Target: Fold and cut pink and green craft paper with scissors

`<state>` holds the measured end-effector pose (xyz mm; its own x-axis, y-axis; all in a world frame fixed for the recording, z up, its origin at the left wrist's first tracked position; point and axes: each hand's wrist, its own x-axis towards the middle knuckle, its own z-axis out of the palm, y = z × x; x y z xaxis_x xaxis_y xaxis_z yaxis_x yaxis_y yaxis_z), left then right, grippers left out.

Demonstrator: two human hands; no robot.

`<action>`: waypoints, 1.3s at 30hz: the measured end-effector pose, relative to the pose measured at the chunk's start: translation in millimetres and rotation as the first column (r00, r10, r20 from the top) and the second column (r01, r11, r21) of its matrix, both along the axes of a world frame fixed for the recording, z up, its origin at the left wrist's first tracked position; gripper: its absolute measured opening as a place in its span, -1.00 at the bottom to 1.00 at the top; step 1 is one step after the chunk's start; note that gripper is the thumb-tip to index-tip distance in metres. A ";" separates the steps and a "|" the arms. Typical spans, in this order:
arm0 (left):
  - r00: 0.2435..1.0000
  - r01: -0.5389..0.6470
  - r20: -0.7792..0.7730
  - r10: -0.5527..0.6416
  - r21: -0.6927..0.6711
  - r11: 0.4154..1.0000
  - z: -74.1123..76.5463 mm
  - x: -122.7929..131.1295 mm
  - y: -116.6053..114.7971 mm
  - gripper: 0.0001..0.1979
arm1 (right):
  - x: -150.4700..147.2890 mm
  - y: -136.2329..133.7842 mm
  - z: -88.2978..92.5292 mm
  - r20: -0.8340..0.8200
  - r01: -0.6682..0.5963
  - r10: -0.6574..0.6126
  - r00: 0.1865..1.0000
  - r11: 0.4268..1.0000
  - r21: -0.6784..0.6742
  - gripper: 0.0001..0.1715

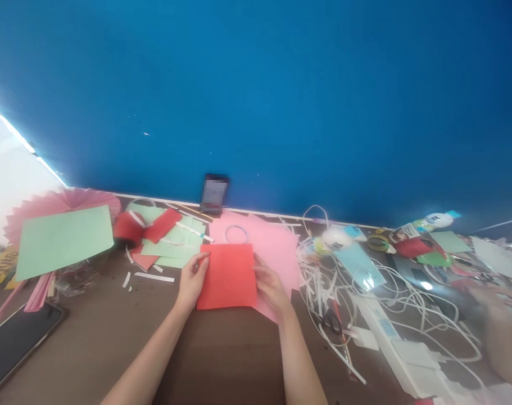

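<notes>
A flat red sheet of paper (227,277), nearly square, is held upright before me between both hands. My left hand (192,279) pinches its left edge, with the thumb on the near face. At the right edge, my right hand (272,286) grips it with the fingers partly hidden behind the paper. Behind the red sheet lie pink sheets (276,247) on the table, with a thin ring (236,233) on top. Pale green papers (184,250) and a red paper piece (163,225) lie to the left of my left hand.
A power strip (380,326) with tangled white cables (407,281), scissors (332,322) and a glue bottle (338,237) occupy the right side. Another person's hand (498,304) is at the far right. A phone (22,343) and a pink paper fan (66,202) lie left; a blue wall (256,101) stands behind.
</notes>
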<state>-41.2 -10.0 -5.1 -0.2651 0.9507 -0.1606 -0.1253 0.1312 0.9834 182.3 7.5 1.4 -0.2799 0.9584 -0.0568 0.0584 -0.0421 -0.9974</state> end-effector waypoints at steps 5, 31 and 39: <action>0.989 0.088 0.119 -0.089 0.012 0.996 -2.5 -1.2 2.0 -0.60 | -3.1 -0.8 -8.3 -0.006 0.021 -0.021 1.000 0.999 -0.032 -0.69; 0.878 0.378 0.216 -0.427 0.234 0.896 -0.5 -3.1 2.0 -0.77 | -9.2 6.9 -10.6 -0.397 0.246 -0.263 0.879 0.965 -0.095 -0.80; 0.908 0.382 0.089 -0.410 0.229 0.895 -10.8 -0.2 4.4 -0.85 | -9.9 10.0 -14.1 -0.357 0.332 -0.346 0.868 0.938 -0.101 -0.83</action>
<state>-41.4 -5.7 -15.9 0.1505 0.9879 0.0384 -0.2345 -0.0021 0.9721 172.4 17.5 -12.8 0.0546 0.9973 -0.0495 -0.3321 -0.0286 -0.9428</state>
